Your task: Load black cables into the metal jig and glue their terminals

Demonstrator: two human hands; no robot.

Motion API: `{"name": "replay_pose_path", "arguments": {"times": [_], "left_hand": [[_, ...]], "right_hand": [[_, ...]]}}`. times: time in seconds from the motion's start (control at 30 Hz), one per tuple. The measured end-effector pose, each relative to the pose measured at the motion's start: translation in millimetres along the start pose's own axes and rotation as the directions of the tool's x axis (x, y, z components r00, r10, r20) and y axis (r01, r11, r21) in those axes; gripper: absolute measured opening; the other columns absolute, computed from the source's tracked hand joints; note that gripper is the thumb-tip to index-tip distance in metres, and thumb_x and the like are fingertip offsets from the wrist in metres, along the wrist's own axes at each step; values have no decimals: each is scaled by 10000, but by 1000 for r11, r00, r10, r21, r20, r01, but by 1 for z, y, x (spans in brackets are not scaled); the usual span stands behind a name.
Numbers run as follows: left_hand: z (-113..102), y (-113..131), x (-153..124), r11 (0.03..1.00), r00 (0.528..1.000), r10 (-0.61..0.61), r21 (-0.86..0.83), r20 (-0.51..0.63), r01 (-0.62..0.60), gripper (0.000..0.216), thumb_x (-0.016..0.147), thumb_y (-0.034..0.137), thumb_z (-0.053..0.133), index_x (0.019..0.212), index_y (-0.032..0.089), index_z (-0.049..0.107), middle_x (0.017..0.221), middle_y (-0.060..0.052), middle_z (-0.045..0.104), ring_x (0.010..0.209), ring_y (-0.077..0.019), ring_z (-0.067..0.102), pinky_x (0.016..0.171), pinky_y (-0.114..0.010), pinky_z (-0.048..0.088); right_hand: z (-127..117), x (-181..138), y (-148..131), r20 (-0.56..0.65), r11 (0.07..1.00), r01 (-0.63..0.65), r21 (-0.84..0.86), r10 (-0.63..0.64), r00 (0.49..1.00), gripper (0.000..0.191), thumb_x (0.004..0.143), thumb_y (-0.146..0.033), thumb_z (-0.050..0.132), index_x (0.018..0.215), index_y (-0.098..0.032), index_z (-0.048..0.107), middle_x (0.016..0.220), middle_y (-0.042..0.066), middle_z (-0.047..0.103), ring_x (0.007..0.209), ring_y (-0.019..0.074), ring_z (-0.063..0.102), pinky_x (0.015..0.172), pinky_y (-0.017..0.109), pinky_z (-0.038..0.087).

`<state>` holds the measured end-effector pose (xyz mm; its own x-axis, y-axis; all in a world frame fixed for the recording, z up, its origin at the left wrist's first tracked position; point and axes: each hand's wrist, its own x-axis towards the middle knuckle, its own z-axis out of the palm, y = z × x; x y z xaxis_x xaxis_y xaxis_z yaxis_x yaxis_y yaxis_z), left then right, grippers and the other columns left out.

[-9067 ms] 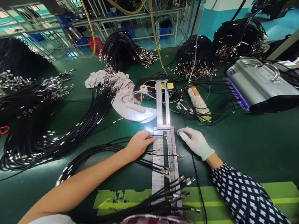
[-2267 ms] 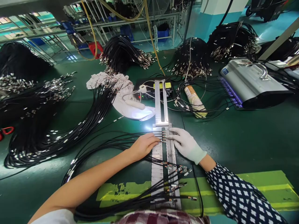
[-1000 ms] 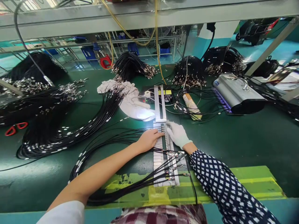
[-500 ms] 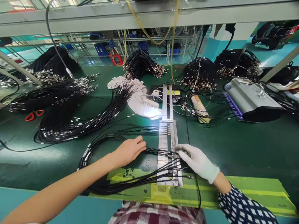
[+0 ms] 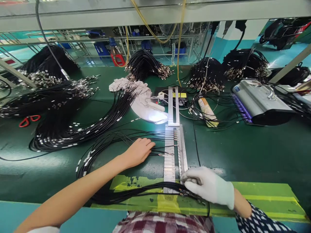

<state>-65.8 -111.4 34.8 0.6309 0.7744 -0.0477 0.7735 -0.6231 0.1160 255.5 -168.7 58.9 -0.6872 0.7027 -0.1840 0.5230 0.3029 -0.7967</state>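
Observation:
My bare left hand (image 5: 139, 151) is just left of the slotted metal fixture (image 5: 169, 161), its fingers curled together over a few thin black cables (image 5: 159, 151) whose ends reach toward the slots. Several other cables lie in the fixture's upper slots, connector tips at its right strip (image 5: 183, 152). My right hand (image 5: 206, 186), in a white glove, is at the fixture's near end. Its thumb and fingers close on a thick bundle of black cables (image 5: 145, 188), near their connector ends; the palm partly hides these.
A bright lamp (image 5: 150, 111) wrapped in white cloth lights the fixture from behind. Bundles of black cables (image 5: 80, 140) spread at left, with red-handled scissors (image 5: 29, 120). A silver device with a purple glow (image 5: 262, 102) and a bottle (image 5: 207, 111) stand right. A beam (image 5: 155, 14) crosses above.
My right hand has moved down and toward me along the fixture, drawing the near cables into one tight bundle. My left hand has shifted slightly right and up. The view has shifted a little.

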Motion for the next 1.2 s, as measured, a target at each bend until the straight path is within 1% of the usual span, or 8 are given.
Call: {"name": "replay_pose_path", "arguments": {"times": [0.1, 0.27, 0.33, 0.4, 0.47, 0.67, 0.93, 1.2], "left_hand": [[0, 22, 23, 995, 1000, 10, -95, 9, -9, 219, 955, 159, 447, 1141, 167, 561, 1037, -87, 624, 945, -243, 557, 811, -375, 431], [7, 29, 45, 892, 996, -72, -449, -44, 44, 175, 882, 65, 492, 995, 182, 557, 990, -52, 619, 939, -201, 566, 821, -318, 465], [8, 23, 46, 839, 987, -140, -540, -80, 75, 117, 864, 77, 540, 897, 185, 569, 901, -26, 606, 869, -183, 568, 772, -293, 468], [9, 15, 46, 806, 976, -180, -587, -126, 73, 92, 873, 100, 563, 853, 183, 598, 859, -18, 604, 832, -171, 575, 752, -281, 468], [9, 8, 47, 803, 971, -169, -595, -169, 37, 101, 906, 136, 559, 884, 183, 646, 871, -25, 626, 842, -167, 594, 772, -282, 477], [13, -11, 55, 869, 985, 14, -485, -172, -97, 294, 1011, 260, 435, 1080, 191, 712, 885, -59, 655, 849, -175, 618, 778, -294, 505], [15, -21, 59, 801, 983, 62, -579, -173, -152, 291, 1017, 251, 440, 1112, 173, 704, 932, -68, 673, 867, -157, 634, 806, -267, 514], [23, -22, 63, 855, 958, 174, -447, -228, -262, 317, 1027, 209, 384, 1148, 182, 675, 966, -78, 651, 901, -160, 608, 809, -264, 505]], "right_hand": [[-16, 7, 0, 12, 998, -20, 56, 20, 1000, 214, 903, -326, 571, 934, -220, 755, 795, 7, 745, 664, 151, 644, 629, 250, 492], [-42, 52, 36, -236, 974, -47, 221, 101, 967, 303, 925, -425, 541, 1024, -200, 717, 955, 64, 749, 846, 200, 672, 785, 322, 532], [-45, 71, 55, -378, 942, -21, 336, 155, 913, 333, 907, -468, 551, 1001, -185, 698, 913, 77, 740, 815, 200, 666, 778, 343, 542], [-44, 85, 72, -523, 904, 23, 426, 226, 822, 360, 877, -507, 577, 972, -176, 683, 845, 75, 725, 745, 188, 648, 743, 347, 548], [-41, 92, 83, -587, 880, 55, 472, 267, 764, 379, 861, -527, 592, 966, -173, 679, 809, 70, 715, 703, 177, 632, 720, 344, 550], [-38, 90, 89, -543, 890, 38, 454, 243, 804, 372, 898, -506, 567, 998, -169, 686, 834, 63, 712, 732, 172, 636, 746, 345, 555], [-36, 89, 89, -530, 910, 11, 416, 232, 816, 341, 920, -477, 557, 1006, -177, 695, 875, 67, 722, 794, 188, 665, 807, 352, 553], [-38, 89, 86, -519, 926, -14, 377, 224, 825, 314, 920, -442, 549, 1006, -180, 700, 903, 71, 737, 831, 200, 688, 835, 355, 554]]}}
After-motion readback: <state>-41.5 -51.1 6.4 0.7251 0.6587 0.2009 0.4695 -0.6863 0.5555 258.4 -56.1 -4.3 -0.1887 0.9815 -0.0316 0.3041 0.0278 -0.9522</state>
